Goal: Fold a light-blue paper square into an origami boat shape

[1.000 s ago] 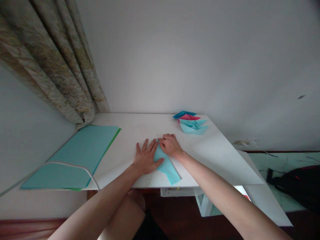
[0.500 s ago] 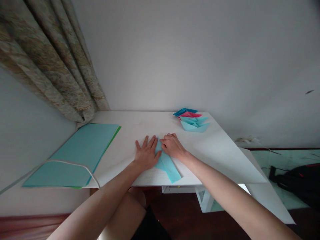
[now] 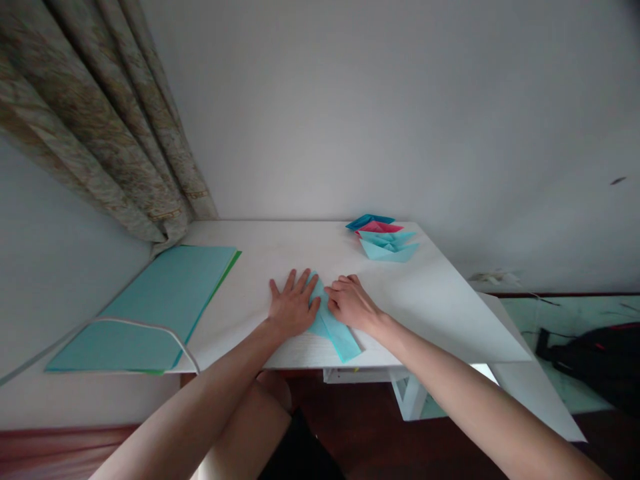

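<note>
A light blue sheet of folded paper (image 3: 338, 333) lies flat on the white table, with a pointed end away from me and a strip reaching toward the front edge. Spread flat over its left side is my left hand (image 3: 294, 303), fingers apart and pressing down. My right hand (image 3: 353, 303) is curled closed, and its fingertips touch the paper's right folded edge. Beyond my hands, to the right, stand several folded paper boats: light blue ones (image 3: 389, 252) in front, a pink one (image 3: 383, 227) behind them, and a dark blue one (image 3: 367, 221) at the back.
A stack of coloured paper sheets (image 3: 150, 307) rests on the table's left side, with a white cable (image 3: 145, 325) across it. A curtain (image 3: 115, 133) hangs at the left. On the floor at the right lies a black bag (image 3: 595, 363).
My right hand has slid from near the paper's pointed tip down along its right edge, toward me and slightly right. My left hand stays flat on the paper.
</note>
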Demonstrator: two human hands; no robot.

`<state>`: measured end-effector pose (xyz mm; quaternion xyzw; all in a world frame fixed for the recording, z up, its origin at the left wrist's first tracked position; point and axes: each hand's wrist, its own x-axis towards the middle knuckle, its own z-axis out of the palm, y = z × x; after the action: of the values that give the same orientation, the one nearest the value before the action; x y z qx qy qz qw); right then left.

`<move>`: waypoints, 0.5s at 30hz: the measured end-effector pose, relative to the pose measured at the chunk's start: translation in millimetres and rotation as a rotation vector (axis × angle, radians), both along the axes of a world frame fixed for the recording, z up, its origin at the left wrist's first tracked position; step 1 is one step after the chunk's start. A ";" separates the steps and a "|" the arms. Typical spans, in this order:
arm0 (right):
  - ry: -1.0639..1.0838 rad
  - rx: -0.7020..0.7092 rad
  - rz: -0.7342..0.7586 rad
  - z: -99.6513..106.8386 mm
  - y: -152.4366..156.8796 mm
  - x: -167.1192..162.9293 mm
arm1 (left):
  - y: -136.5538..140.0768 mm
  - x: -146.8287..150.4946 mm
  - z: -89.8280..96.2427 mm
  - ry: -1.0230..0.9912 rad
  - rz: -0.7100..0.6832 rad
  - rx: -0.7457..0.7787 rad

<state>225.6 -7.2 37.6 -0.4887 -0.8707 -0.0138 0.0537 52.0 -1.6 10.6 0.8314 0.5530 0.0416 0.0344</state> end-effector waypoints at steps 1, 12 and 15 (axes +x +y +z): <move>0.004 -0.001 0.004 0.5 -3.1 0.8 | -0.2 0.1 0.4 0.001 0.001 -0.003; 0.042 0.017 0.072 6.1 -46.1 16.8 | 0.0 -1.1 -1.0 -0.027 0.002 -0.011; 0.025 0.006 0.079 10.1 -58.4 20.3 | -0.3 -0.9 -0.7 -0.021 0.000 -0.018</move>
<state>245.9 -65.7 47.7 -0.4538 -0.8886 -0.0082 0.0664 51.0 -1.9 9.9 0.8305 0.5531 0.0451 0.0478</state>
